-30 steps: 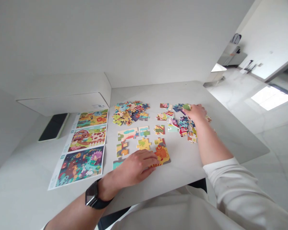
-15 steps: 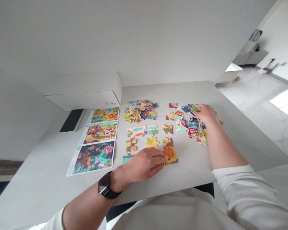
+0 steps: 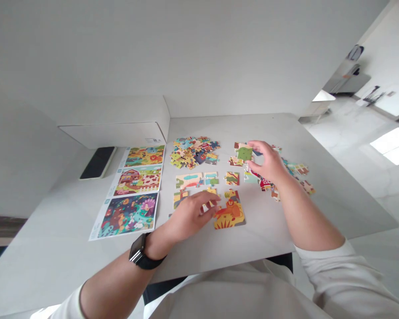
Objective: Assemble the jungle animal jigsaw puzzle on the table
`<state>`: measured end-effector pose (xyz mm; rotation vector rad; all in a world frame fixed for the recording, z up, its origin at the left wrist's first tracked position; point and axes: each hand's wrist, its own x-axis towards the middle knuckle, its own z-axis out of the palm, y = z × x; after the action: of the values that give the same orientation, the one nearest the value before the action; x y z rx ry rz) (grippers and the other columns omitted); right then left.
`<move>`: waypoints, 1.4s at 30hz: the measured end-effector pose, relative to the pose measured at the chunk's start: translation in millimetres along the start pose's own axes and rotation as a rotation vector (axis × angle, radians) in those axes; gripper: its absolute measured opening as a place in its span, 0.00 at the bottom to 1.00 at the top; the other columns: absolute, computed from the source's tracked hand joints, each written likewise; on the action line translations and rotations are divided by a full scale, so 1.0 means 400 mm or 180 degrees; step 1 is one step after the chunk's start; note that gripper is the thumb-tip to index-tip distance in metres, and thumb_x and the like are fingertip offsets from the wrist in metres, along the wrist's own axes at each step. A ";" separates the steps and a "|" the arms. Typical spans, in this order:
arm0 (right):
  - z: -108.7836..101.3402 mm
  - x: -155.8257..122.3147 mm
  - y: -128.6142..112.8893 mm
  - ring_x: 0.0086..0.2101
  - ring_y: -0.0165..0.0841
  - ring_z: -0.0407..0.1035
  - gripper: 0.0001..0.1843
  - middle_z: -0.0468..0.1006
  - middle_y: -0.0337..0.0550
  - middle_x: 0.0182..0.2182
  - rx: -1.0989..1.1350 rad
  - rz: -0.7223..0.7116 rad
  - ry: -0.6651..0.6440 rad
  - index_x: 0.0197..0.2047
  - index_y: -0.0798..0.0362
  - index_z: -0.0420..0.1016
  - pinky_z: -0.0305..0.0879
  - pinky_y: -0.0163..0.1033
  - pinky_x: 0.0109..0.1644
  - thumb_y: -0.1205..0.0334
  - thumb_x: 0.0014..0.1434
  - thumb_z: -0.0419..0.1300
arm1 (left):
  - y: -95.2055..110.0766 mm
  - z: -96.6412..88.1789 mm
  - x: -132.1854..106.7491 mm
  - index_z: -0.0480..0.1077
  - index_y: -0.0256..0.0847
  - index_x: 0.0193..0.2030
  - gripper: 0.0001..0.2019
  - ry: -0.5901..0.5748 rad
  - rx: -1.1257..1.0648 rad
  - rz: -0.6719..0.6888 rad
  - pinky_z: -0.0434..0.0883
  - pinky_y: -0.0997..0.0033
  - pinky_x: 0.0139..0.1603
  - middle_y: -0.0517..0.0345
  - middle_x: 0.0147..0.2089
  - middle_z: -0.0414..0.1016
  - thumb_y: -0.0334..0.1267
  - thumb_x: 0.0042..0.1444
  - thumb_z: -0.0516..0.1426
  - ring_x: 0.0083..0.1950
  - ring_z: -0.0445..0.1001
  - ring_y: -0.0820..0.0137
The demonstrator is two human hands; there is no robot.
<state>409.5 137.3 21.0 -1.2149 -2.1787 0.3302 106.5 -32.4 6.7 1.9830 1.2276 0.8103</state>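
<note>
My right hand [image 3: 269, 161] pinches a green puzzle piece [image 3: 244, 153], lifted above the loose pile [image 3: 286, 177]. My left hand [image 3: 193, 212], fingers loosely apart, rests beside the joined lion section [image 3: 230, 213]. A careless left-hand nudge could break that section apart.

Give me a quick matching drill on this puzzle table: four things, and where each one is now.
1. green puzzle piece
2. lion section
3. black phone
4. reference sheet

A. by the white box, far left
B. pinched in the right hand
C. flat, left of the loose pieces
D. beside the left hand fingertips

Pairs: 1-B, 2-D, 3-A, 4-C
</note>
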 end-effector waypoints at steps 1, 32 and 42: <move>0.009 -0.009 -0.030 0.65 0.49 0.73 0.34 0.76 0.50 0.68 0.0133 -0.0218 -0.0045 0.72 0.44 0.68 0.70 0.57 0.72 0.62 0.64 0.65 | -0.005 -0.003 0.003 0.78 0.44 0.54 0.10 0.0172 -0.0170 -0.0219 0.79 0.69 0.41 0.52 0.48 0.84 0.43 0.73 0.59 0.40 0.82 0.68; 0.103 -0.041 -0.037 0.59 0.53 0.78 0.17 0.85 0.51 0.58 -0.0736 -0.0483 -0.1361 0.55 0.46 0.86 0.71 0.60 0.67 0.63 0.63 0.71 | -0.044 -0.084 0.054 0.67 0.43 0.37 0.20 0.1590 -0.2605 -0.1697 0.66 0.79 0.18 0.64 0.33 0.75 0.52 0.54 0.70 0.24 0.73 0.76; 0.130 -0.028 -0.039 0.62 0.53 0.77 0.24 0.84 0.54 0.61 -0.0497 -0.0456 -0.1209 0.60 0.49 0.83 0.71 0.59 0.69 0.61 0.61 0.74 | -0.043 -0.071 0.050 0.68 0.42 0.36 0.21 0.1250 -0.2577 -0.1753 0.68 0.78 0.20 0.62 0.34 0.75 0.53 0.55 0.70 0.26 0.72 0.76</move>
<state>371.0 123.5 -16.6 -1.1415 -2.6463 0.3593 82.9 -2.0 13.3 0.8122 1.2829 1.1831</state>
